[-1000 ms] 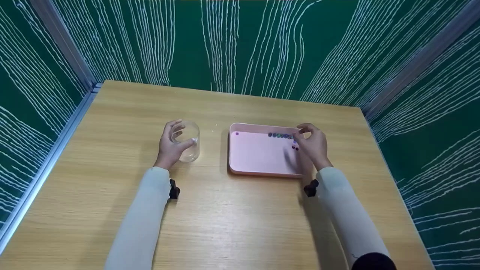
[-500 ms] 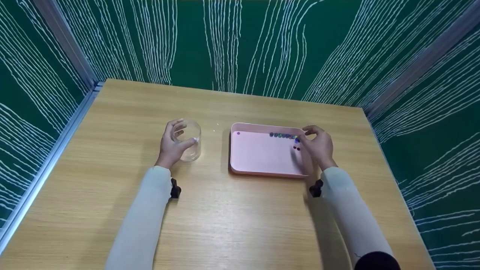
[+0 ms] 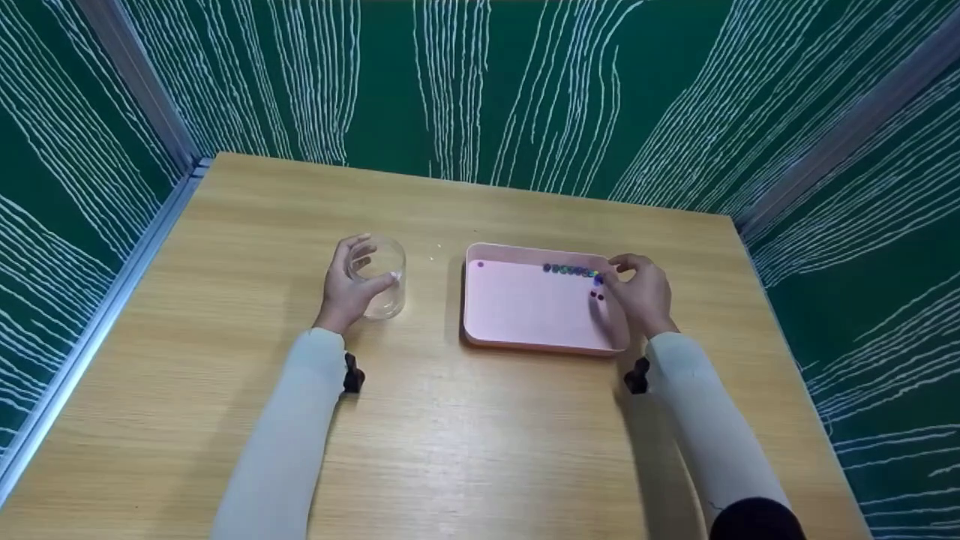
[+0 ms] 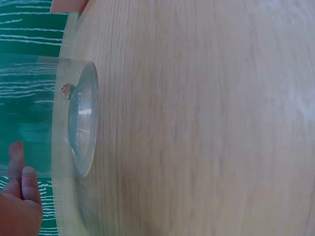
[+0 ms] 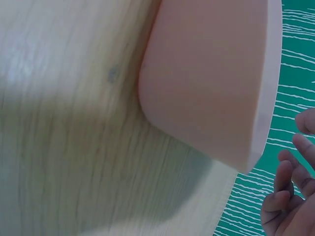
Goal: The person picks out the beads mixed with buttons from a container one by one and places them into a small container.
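My left hand (image 3: 349, 289) grips a clear glass jar (image 3: 386, 296), thumb on its near right side and fingers round the back. The left wrist view shows a small glass marble (image 4: 67, 91) by the base of the jar (image 4: 81, 123). My right hand (image 3: 643, 292) is over the right end of a pink tray (image 3: 540, 347). Its fingertips are at a dark blue marble (image 3: 598, 280); whether they pinch it cannot be told. Several dark, shiny marbles (image 3: 566, 270) form a row along the tray's back wall. Two dark red marbles (image 3: 597, 295) lie nearer me.
A single purple marble (image 3: 481, 264) lies in the tray's back left corner. Tiny white specks (image 3: 435, 253) dot the wooden table (image 3: 465, 420) between jar and tray. Green walls (image 3: 390, 90) with white streaks close off the back and sides.
My right hand has shifted slightly right, uncovering more of the tray's right end and the dark blue marble. My left hand keeps its hold on the jar. The whole view has drifted a little.
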{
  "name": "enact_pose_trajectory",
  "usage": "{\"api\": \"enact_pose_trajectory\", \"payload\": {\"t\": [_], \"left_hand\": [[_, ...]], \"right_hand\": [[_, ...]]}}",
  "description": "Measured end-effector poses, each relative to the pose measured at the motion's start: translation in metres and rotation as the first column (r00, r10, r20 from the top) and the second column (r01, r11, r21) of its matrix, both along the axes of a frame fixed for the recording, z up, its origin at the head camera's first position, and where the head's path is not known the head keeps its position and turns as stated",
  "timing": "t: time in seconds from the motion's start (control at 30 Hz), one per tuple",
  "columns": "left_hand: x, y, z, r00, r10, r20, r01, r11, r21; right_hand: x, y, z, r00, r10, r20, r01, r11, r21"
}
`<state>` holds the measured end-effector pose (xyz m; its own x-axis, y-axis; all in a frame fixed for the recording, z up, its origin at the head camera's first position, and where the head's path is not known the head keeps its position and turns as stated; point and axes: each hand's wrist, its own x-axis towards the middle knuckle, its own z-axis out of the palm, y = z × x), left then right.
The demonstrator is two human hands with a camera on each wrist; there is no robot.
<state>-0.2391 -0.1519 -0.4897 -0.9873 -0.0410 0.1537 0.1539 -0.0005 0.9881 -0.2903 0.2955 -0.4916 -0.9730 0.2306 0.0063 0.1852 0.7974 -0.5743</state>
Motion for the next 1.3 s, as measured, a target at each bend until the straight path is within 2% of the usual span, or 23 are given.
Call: {"api": "enact_pose_trajectory", "payload": {"t": [0.1,0.23,0.57,0.77,1.1,1.3], "left_hand": [[0.000,0.001,0.002,1.000,0.004,0.008,-0.004,1.000,0.008],[0.000,0.001,0.002,1.000,0.016,-0.001,-0.016,1.000,0.011],[-0.001,0.000,0.001,1.000,0.021,0.008,-0.021,1.000,-0.001],[-0.002,0.000,-0.001,0.999,0.019,0.031,-0.019,1.000,0.000],[-0.003,0.000,-0.003,1.000,-0.016,-0.009,0.016,1.000,0.014],[-0.003,-0.001,-0.004,1.000,-0.008,0.001,0.008,1.000,0.007]], "right_hand": [[-0.002,0.001,-0.001,1.000,0.012,-0.017,-0.011,0.999,0.032],[-0.004,0.001,-0.002,1.000,0.016,0.002,-0.016,0.999,0.048],[-0.008,-0.002,-0.006,0.998,0.036,0.057,-0.037,0.999,0.017],[-0.013,-0.004,-0.009,0.995,0.050,0.091,-0.057,0.996,0.074],[-0.019,-0.001,-0.015,0.988,0.122,0.091,-0.138,0.971,0.195],[-0.023,-0.002,-0.019,0.982,0.119,0.144,-0.143,0.976,0.164]]}}
